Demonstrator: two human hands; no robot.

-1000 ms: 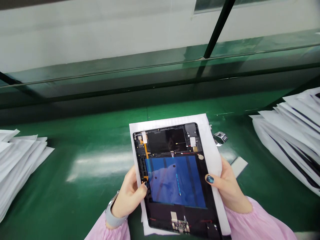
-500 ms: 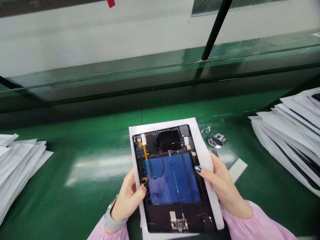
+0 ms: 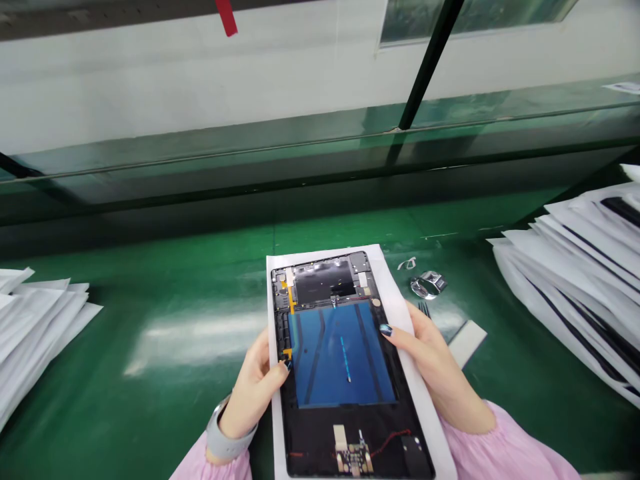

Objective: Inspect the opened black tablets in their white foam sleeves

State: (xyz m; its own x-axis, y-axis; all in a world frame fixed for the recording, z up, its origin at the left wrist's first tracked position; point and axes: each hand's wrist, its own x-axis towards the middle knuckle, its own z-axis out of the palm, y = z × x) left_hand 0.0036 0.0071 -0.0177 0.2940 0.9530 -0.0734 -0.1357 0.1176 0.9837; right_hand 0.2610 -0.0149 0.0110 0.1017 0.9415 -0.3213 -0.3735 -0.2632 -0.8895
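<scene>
The left grip [image 3: 253,393] and right grip [image 3: 440,367] were clenched on the long edges of an open tablet [image 3: 310,430], held over the table [image 3: 200,413] on a white sheet [image 3: 395,293]. Its exposed board [image 3: 353,457] and blue panel [image 3: 340,353] suggested a light, stiff but fragile piece, best held by the rim. Farther off lay a metal part [image 3: 427,285], between white stacks [image 3: 35,327] [image 3: 575,280].

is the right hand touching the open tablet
Touching: the head view shows the right hand with its thumb on the open tablet by the blue panel.
</scene>
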